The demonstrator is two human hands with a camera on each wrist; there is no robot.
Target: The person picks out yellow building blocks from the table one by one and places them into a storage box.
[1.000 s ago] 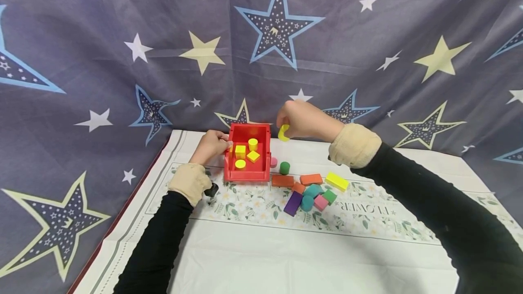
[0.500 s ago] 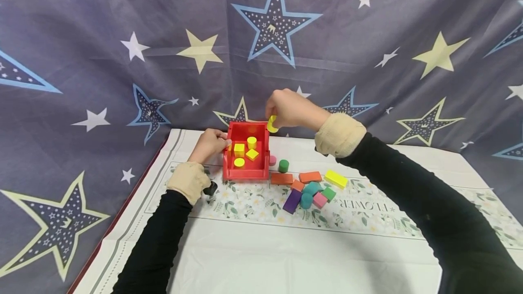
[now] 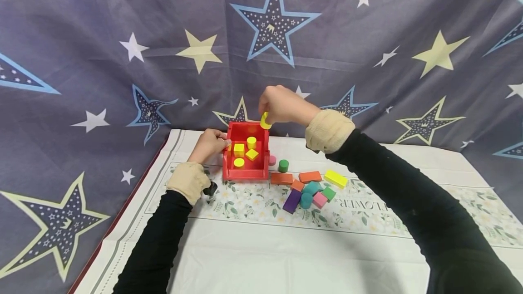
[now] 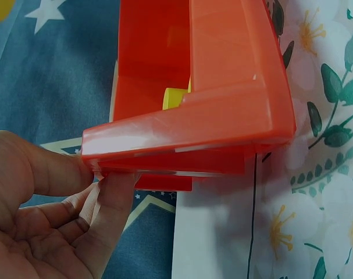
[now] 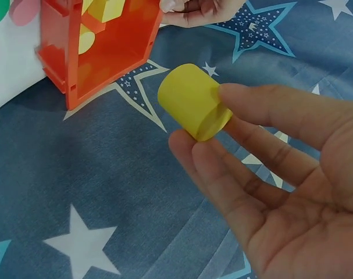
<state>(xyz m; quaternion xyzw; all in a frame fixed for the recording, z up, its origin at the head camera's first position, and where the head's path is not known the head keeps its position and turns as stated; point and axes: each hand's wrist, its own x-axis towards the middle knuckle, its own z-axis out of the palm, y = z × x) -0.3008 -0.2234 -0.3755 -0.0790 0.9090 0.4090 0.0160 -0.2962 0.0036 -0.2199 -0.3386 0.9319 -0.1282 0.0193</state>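
Observation:
My left hand (image 3: 208, 145) grips the left rim of a red plastic box (image 3: 247, 174); in the left wrist view the thumb lies on one side of that wall and fingers on the other. Over the box's back right corner, my right hand (image 3: 287, 105) pinches a yellow cylinder block (image 5: 191, 100) between thumb and fingertips. The right wrist view has this block apart from the box. Inside the box lie several yellow blocks, among them a cube (image 3: 239, 150), an upright cylinder (image 3: 251, 142) and a flat-lying block (image 3: 252, 154).
Right of the box, loose blocks lie on the flower-printed white cloth (image 3: 253, 248): a green cylinder (image 3: 283, 165), a purple block (image 3: 292, 201), a yellow block (image 3: 336, 178), an orange block (image 3: 282, 178) and others. A grey star-patterned curtain (image 3: 253, 80) rises behind the box.
My right hand has moved left with the yellow cylinder, from right of the box to over its back right corner. The left hand keeps its grip on the rim.

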